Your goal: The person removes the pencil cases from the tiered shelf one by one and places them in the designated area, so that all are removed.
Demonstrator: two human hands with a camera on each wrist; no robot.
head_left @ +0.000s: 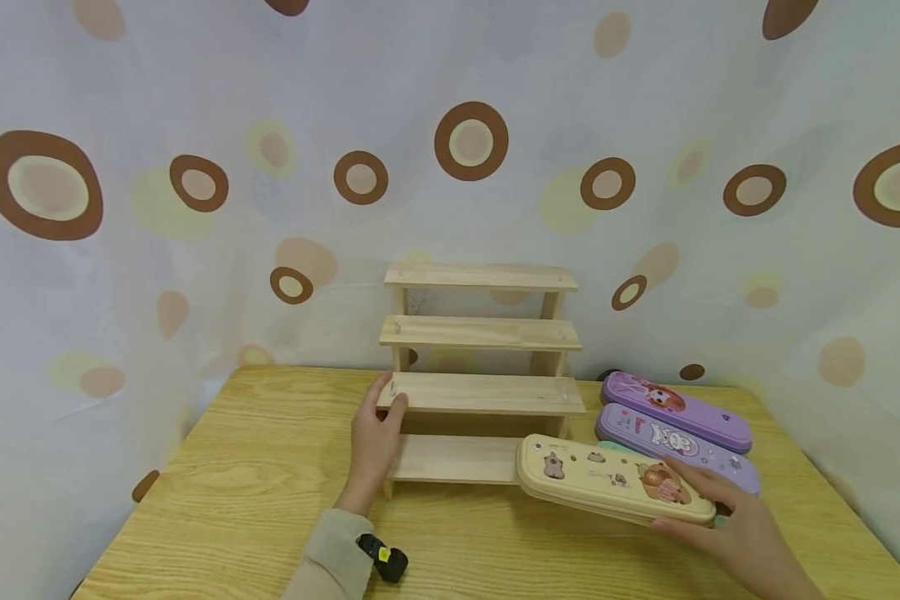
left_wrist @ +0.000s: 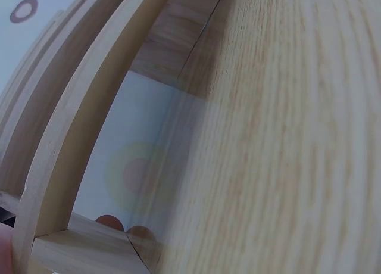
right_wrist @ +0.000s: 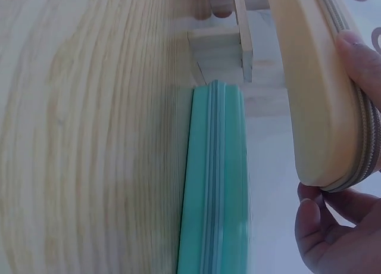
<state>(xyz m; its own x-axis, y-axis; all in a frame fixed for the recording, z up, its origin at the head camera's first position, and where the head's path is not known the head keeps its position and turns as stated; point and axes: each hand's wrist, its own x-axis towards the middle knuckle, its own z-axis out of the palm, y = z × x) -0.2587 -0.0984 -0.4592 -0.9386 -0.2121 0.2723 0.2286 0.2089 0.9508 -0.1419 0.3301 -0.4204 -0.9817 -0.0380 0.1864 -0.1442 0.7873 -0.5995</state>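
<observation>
A cream zippered pencil case (head_left: 607, 479) with cartoon animals is held up by my right hand (head_left: 742, 529), which grips its right end. In the right wrist view, the case (right_wrist: 315, 101) hangs above the table, fingers (right_wrist: 357, 59) along its zipper. Its left end overlaps the bottom step of a four-step wooden rack (head_left: 480, 392) in the head view; whether they touch I cannot tell. My left hand (head_left: 375, 437) holds the left end of the rack's second step from the bottom, thumb on top. The left wrist view shows mostly the rack's boards (left_wrist: 89, 101).
A purple pencil case (head_left: 675, 408) and a lavender one (head_left: 678, 446) lie right of the rack. A green pencil case (right_wrist: 214, 184) rests on the wooden table (head_left: 255, 475), mostly hidden under the cream one in the head view. A patterned cloth (head_left: 195, 333) hangs behind.
</observation>
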